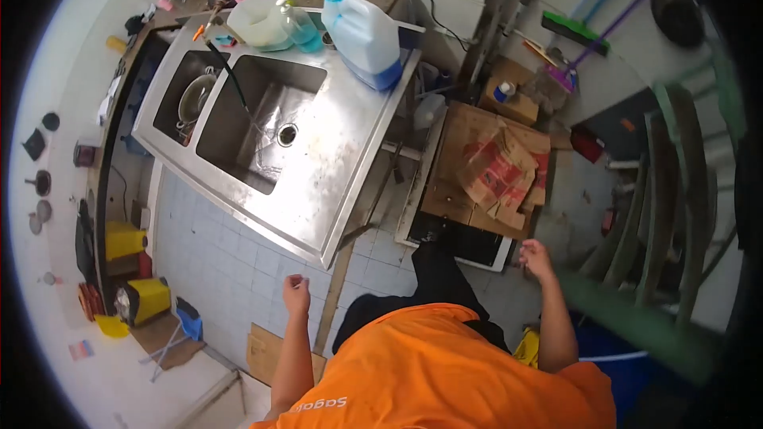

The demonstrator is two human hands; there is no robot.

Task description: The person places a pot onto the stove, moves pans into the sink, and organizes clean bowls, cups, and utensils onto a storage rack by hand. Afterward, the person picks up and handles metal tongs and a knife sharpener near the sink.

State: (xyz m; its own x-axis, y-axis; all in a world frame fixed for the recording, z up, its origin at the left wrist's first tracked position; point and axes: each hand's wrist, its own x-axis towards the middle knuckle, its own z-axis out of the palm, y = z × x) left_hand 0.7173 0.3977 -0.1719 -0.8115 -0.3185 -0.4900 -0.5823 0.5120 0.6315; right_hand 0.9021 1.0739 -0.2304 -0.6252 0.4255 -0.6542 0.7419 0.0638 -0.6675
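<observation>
My left hand (296, 295) hangs in the air over the tiled floor, just left of the steel sink's front corner. Its fingers are curled together and nothing shows in them. On the other side, my right hand (536, 259) is raised near the flattened cardboard (445, 167), with its fingers loosely bent and apart, holding nothing visible. Neither hand touches anything. The steel sink unit (318, 199) stands ahead of me, with a hose (228, 71) reaching over its basin. On its drainboard is a large jug of blue liquid (366, 40).
Beside the jug are a pump bottle (300, 28) and a pale container (258, 22). A pan (197, 97) sits in the left basin. Torn brown paper (501, 175) lies on the cardboard. To the right are a green broom (574, 33) and green slatted furniture (660, 191).
</observation>
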